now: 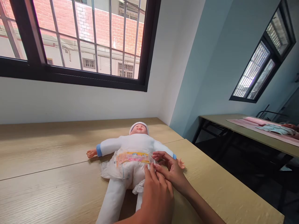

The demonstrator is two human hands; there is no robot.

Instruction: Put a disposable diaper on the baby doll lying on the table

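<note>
A baby doll point(137, 141) in white clothes with blue cuffs and a white cap lies on its back on the wooden table point(46, 186), head toward the wall. Around its hips is a white diaper point(133, 171) with a colourful band across the front. Its left-side edge in view spreads loosely on the table. My left hand point(157, 189) presses its fingertips on the diaper's right-side edge in view. Just beyond, my right hand point(171, 169) touches the same edge with bent, parted fingers. Whatever lies beneath my left fingertips is hidden.
The doll's arms stretch out sideways on the table. A wall with a barred window point(93, 79) rises behind it. At the right stands another table point(210, 119) with a pink cloth point(243, 123) and a light blue cloth item point(277, 128) on it.
</note>
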